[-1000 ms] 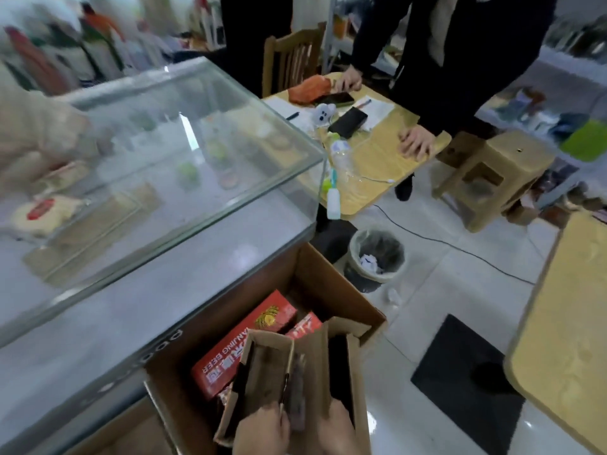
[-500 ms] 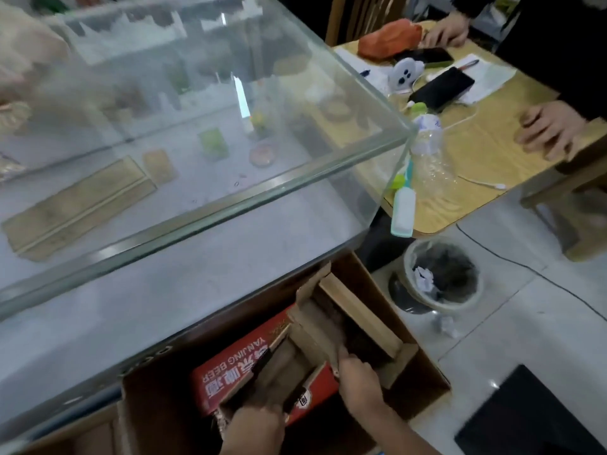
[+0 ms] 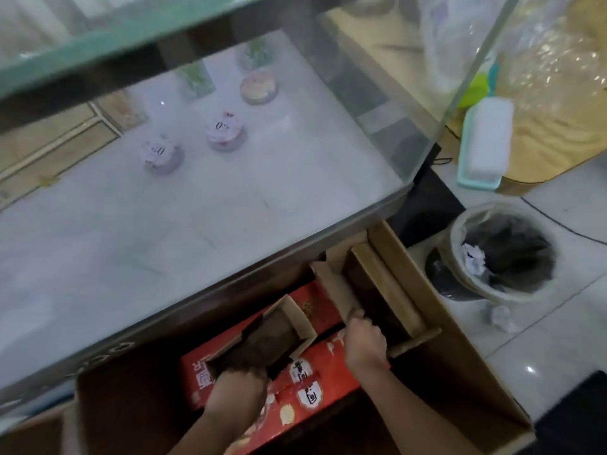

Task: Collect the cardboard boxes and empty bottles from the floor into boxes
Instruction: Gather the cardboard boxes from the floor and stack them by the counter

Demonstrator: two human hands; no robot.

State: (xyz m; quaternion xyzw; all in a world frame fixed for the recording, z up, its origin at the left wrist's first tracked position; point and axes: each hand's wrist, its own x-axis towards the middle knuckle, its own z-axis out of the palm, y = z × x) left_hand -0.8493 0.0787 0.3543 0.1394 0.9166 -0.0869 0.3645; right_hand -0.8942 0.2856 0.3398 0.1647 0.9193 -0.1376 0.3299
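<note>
A large brown cardboard box [image 3: 466, 366] stands on the floor under the edge of a glass counter. Inside it lies a flat red beer carton [image 3: 315, 372]. My left hand [image 3: 239, 392] grips a small open brown box [image 3: 279, 330] lying on the red carton. My right hand [image 3: 364, 343] holds the edge of a second small brown box [image 3: 374, 284], which leans against the big box's right wall. Both small boxes are empty and lie inside the large one.
The glass display counter [image 3: 230, 198] overhangs the big box on the left and back. A waste bin [image 3: 502, 254] with a liner stands to the right, with crumpled paper [image 3: 502, 318] on the tiled floor beside it. A wooden table [image 3: 551, 119] holds a white-and-teal bottle [image 3: 486, 142].
My view has dropped closer to the big box. The two small boxes have moved apart and down, the right one pushed against the big box's wall.
</note>
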